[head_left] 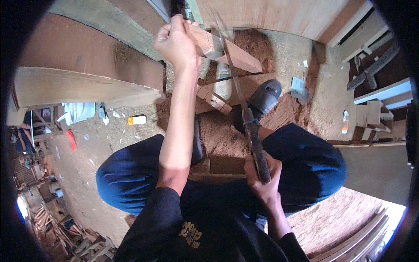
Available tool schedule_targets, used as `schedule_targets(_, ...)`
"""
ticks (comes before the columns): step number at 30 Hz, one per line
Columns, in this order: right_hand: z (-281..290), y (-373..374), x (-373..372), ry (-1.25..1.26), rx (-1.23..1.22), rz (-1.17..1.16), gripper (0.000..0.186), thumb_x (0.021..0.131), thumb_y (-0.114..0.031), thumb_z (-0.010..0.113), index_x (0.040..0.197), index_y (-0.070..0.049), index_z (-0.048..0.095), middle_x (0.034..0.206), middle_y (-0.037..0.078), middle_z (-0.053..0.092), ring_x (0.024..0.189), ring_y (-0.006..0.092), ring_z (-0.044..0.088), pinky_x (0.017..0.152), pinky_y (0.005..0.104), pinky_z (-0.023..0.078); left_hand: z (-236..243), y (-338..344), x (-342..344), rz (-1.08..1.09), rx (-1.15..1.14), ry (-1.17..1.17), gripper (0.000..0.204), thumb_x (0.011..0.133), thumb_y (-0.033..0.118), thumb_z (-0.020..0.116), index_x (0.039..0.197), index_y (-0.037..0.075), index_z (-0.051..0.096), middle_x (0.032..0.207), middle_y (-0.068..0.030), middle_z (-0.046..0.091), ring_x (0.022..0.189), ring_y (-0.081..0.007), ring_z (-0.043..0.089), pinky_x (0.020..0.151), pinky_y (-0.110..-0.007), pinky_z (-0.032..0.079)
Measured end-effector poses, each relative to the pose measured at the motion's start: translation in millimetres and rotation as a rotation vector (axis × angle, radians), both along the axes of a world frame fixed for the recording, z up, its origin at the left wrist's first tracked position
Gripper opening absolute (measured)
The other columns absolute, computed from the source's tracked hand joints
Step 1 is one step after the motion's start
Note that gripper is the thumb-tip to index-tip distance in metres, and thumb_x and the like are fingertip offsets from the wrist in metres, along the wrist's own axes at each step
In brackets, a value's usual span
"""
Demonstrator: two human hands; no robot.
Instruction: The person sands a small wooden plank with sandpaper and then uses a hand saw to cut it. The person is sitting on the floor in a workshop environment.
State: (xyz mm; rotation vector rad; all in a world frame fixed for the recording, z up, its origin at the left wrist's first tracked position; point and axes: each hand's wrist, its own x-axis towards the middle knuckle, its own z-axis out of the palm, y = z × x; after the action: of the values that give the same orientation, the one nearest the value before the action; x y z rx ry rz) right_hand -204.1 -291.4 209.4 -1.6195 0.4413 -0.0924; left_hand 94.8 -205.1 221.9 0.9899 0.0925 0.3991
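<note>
My left hand (178,43) is closed around the upper left end of a wooden block (242,59), which slants down to the right above the floor. In my right hand (263,174) is the dark handle of a handsaw (235,83). Its long narrow blade runs away from me and crosses the block near the middle, at or right beside it; how deep it sits I cannot tell. The far end of the blade looks blurred. Below the block, a short notched wood piece (214,99) lies by my foot.
My shoe (265,97) rests on reddish sawdust (222,135). Large planks (91,83) stand at left, and a wide wooden panel (279,17) at the far side. A small orange-and-white packet (137,120), a red scrap (71,139) and wood offcuts (48,218) lie on the floor.
</note>
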Motion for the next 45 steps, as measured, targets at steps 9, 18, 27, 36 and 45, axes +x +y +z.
schedule_targets(9,42.9,-4.4,8.9,0.077,-0.091,-0.041,0.011,0.084,-0.008,0.062,0.078,0.0,0.058,0.057,0.0,0.052,0.054,0.0034,0.047,0.048,0.0237,0.038,34.5,-21.3,-5.7,0.014,0.203,-0.061,0.011,0.083,0.005,0.061,0.078,-0.002,0.056,0.076,-0.0103,0.063,0.065,-0.0176,0.062,0.063,-0.029,0.051)
schedule_targets(18,16.7,-1.3,21.6,-0.077,-0.202,-0.033,0.011,0.085,-0.007,0.061,0.078,0.001,0.058,0.058,-0.004,0.05,0.055,0.0011,0.042,0.047,0.0215,0.034,28.1,-35.8,6.7,-0.042,0.378,-0.326,0.011,0.086,0.01,0.057,0.082,0.0,0.06,0.077,-0.0054,0.061,0.071,-0.0132,0.058,0.069,-0.026,0.046)
schedule_targets(27,43.3,-14.8,-10.9,0.065,-0.071,-0.029,0.012,0.076,-0.006,0.068,0.074,0.001,0.059,0.058,0.006,0.057,0.054,0.0085,0.055,0.052,0.0256,0.045,16.9,-51.1,22.3,0.246,0.473,-0.569,0.02,0.091,0.011,0.046,0.083,-0.002,0.059,0.067,-0.0074,0.056,0.053,-0.0115,0.05,0.05,-0.026,0.042)
schedule_targets(36,30.0,-20.3,34.4,-0.083,-0.174,-0.018,0.01,0.084,-0.005,0.061,0.077,0.002,0.059,0.061,-0.002,0.053,0.059,0.0014,0.045,0.048,0.0221,0.036,32.7,-71.1,-15.3,0.291,0.562,-0.348,0.029,0.087,0.013,0.042,0.073,-0.004,0.061,0.064,-0.0052,0.055,0.067,-0.0171,0.055,0.066,-0.031,0.043)
schedule_targets(45,21.7,-15.7,34.5,-0.134,-0.154,0.042,0.007,0.079,-0.002,0.064,0.077,0.0,0.057,0.061,0.002,0.054,0.062,0.004,0.049,0.053,0.0251,0.042,21.0,-44.9,3.5,0.221,0.375,-0.266,0.025,0.083,0.01,0.044,0.073,-0.004,0.062,0.073,-0.0113,0.064,0.071,-0.0209,0.06,0.071,-0.033,0.045)
